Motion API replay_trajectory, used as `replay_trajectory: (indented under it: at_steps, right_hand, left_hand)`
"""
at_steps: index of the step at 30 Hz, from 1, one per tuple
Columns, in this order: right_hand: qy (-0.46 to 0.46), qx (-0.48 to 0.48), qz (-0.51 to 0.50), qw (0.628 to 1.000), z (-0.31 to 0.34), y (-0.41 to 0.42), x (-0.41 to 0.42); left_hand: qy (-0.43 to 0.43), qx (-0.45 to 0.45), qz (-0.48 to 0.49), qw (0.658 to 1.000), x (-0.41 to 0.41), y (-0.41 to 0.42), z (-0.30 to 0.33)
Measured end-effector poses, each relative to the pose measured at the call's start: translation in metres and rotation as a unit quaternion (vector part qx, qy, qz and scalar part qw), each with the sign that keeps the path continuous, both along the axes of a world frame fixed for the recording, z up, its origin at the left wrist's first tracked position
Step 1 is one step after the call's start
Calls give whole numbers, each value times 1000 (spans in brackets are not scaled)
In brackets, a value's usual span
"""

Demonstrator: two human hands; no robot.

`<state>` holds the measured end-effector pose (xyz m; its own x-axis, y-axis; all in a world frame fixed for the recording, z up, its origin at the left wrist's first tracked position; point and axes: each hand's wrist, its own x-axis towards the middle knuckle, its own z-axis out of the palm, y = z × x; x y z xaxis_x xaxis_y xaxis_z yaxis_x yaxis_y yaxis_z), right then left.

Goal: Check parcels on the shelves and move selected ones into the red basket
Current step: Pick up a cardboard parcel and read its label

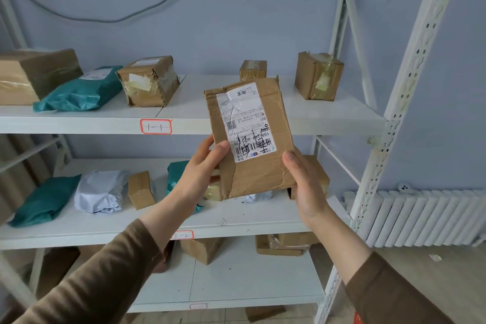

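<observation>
A: Entry, head view. Where is the parcel?

B: A flat brown cardboard parcel (252, 139) is held up at frame centre, in front of the shelves (328, 118), clear of every board. Its white shipping label (246, 123) faces the camera, printed upside down, with a barcode at the low end and black handwriting across it.

A: Hands?

B: Left hand (200, 168) at 7 o'clock from the parcel: thumb pressed on the front face by the barcode, fingers curled behind the left edge, gripping. Right hand (306, 187) at 4 o'clock: thumb lying along the right edge, palm under the lower right corner; its fingers are hidden behind the box, so it holds it, but how they curl I cannot tell. Both arms wear brown sleeves (100, 281).

A: Surroundings?

B: Top board, 10 o'clock: a taped box (148, 81), a teal mailer bag (81, 89) just beside it and a larger carton (36, 73) at the far left. At 12 and 1 o'clock, two small boxes (318, 76). A red-bordered tag (156, 126) sits on the board's front edge. Middle board, 8 o'clock: a teal bag (44, 200), a white bag (101, 191), a small box (140, 189). White radiator (420, 218) at 4 o'clock.
</observation>
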<state>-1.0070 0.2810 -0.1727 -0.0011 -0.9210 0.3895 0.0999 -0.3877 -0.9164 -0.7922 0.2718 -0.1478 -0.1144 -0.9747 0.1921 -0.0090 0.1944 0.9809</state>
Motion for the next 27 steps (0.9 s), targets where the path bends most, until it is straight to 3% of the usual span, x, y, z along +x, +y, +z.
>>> replay_trajectory:
  at_steps: [4,9,16,19,24,27]
  right_hand:
    - [18,9,-9,1000,10,-7,-16]
    - [22,31,-34,999,21,-14,-23]
    - [-44,114,-58,991,64,-46,11]
    - [-26,130,-46,990,89,-74,39]
    - [24,109,-2,994,125,-123,88]
    - [63,118,-34,990,131,-158,107]
  left_hand:
    - [-18,31,-27,999,6,-4,-4]
    - [21,37,-4,999,19,-10,1]
    - [-51,-74,-26,996,9,-7,12]
    - [-18,-95,24,995,9,-29,34]
    - [67,-34,107,991,33,-96,72]
    - [56,-23,149,987,53,-141,87]
